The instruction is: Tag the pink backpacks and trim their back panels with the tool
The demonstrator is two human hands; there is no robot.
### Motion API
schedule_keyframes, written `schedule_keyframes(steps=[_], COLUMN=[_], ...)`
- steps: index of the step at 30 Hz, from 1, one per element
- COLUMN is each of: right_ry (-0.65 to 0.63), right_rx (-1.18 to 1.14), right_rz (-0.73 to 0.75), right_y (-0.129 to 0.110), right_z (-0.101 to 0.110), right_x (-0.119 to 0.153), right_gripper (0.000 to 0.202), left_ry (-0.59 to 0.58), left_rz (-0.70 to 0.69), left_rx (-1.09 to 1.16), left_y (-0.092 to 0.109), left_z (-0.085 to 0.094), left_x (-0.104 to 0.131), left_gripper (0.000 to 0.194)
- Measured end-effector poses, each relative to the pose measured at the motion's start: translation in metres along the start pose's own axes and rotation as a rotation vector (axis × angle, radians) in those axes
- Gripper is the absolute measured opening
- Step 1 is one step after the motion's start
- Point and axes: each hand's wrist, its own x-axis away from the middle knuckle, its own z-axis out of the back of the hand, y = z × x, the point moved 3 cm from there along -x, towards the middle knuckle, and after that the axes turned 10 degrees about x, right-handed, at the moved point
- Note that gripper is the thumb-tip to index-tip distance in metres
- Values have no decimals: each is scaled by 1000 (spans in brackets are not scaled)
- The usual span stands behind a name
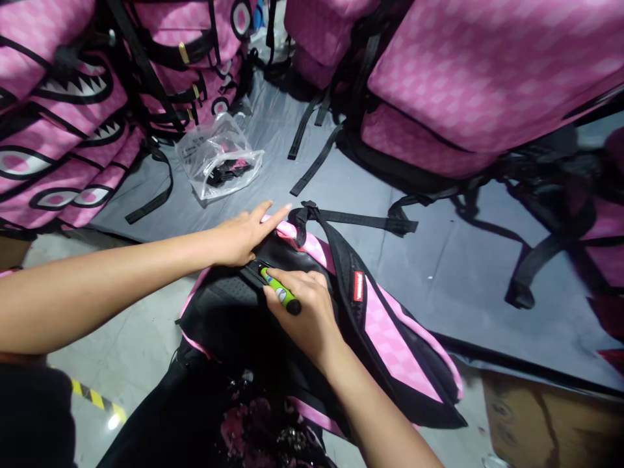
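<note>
A black and pink backpack [400,344] lies tilted across my lap and the table's edge, its black back panel facing me. My left hand [241,237] grips the top of the backpack, the thumb on the near side and the fingers stretched over the pink rim. My right hand [307,305] is closed around a short green marker-like tube [279,290] with black ends. The tube's far end touches or is close to a slit in the black panel, beside my left thumb. A small red label [358,286] sits on the shoulder strap.
Pink backpacks with teeth and eye prints [63,143] stand stacked at the left of the grey table [429,260]. More pink backpacks [487,78] fill the right. A clear plastic bag [219,156] holds small black pieces. Loose black straps [316,159] trail on the table; a cardboard box [546,416] is below.
</note>
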Motion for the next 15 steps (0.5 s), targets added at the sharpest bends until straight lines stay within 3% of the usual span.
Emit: schedule_keyframes(steps=[5, 15], right_ry=[-18, -8], right_rx=[6, 28], right_rz=[-57, -53], right_y=[-1, -7], right_z=[-12, -15], right_x=[-10, -12], right_gripper=[21, 21], left_ry=[-64, -71], left_rz=[83, 96], left_rx=[6, -10], left_y=[7, 7], left_z=[3, 5], left_x=[-3, -6], left_gripper=[112, 109])
